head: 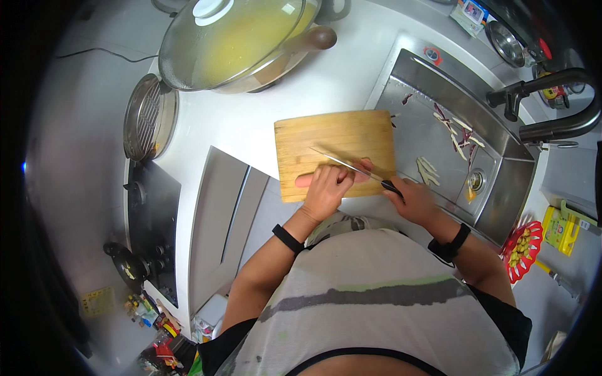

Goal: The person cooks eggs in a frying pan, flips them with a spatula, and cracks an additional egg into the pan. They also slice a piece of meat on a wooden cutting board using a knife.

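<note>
A pink sausage (304,180) lies across the near part of a wooden cutting board (324,131). My left hand (326,188) presses on it with curled fingers and covers its middle. Several cut slices (365,168) rest at its right end. My right hand (413,199) grips the black handle of a kitchen knife (345,164). The blade slants up to the left, beside my left fingers and over the slices. Whether its edge touches the sausage is hard to tell.
Right of the board is a steel sink (418,127) with peelings (455,134) and a dark faucet (555,89). A large lidded pan (235,42) stands at the back left, its knobbed handle (322,37) sticking out. A cooktop (150,225) is at left, a red basket (522,251) at right.
</note>
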`<state>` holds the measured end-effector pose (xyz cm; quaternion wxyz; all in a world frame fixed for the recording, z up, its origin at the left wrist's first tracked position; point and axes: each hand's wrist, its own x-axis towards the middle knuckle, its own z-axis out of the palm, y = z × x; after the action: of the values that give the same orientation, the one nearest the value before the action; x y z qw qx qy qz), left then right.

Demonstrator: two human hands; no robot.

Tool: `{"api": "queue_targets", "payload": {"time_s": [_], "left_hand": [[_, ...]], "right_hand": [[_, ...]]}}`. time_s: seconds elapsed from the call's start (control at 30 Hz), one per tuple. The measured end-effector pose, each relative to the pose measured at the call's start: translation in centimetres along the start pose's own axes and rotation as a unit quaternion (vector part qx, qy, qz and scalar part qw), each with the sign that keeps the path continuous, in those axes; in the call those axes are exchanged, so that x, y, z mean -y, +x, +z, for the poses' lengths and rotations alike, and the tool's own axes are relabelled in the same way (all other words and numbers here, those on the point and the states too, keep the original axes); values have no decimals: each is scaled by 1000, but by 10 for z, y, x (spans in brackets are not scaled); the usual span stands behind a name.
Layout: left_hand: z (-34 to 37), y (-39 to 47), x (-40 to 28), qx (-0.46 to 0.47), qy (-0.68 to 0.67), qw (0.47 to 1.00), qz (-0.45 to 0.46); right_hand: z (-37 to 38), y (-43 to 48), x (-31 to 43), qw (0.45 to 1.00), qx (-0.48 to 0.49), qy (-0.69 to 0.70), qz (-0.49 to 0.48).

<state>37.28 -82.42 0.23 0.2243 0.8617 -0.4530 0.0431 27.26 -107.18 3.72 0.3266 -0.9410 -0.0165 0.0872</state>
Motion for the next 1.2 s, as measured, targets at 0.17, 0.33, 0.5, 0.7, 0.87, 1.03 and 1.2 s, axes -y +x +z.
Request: {"api": "queue_targets", "payload": {"time_s": [0.17, 0.33, 0.5, 0.7, 0.87, 1.03, 1.2], "left_hand": [[2, 7, 12, -18, -4, 1000, 24], [7, 4, 11, -40, -35, 999, 3], [2, -3, 8, -54, -79, 995, -1], [1, -4, 2, -55, -103, 992, -43], [7, -8, 2, -78, -109, 990, -36], [8, -10, 2, -76, -103, 992, -9], [4, -14, -6, -70, -103, 991, -58]], "right_hand": [[-11, -5, -2, 999, 8, -29, 10], [-6, -6, 0, 999, 14, -19, 24], [10, 6, 4, 999, 11, -41, 24], [1, -6, 8, 1000, -6, -22, -1], [-10, -12, 9, 998, 34, -60, 10], [8, 4, 7, 998, 27, -64, 6], [11, 2, 6, 1000, 3, -25, -1]]}}
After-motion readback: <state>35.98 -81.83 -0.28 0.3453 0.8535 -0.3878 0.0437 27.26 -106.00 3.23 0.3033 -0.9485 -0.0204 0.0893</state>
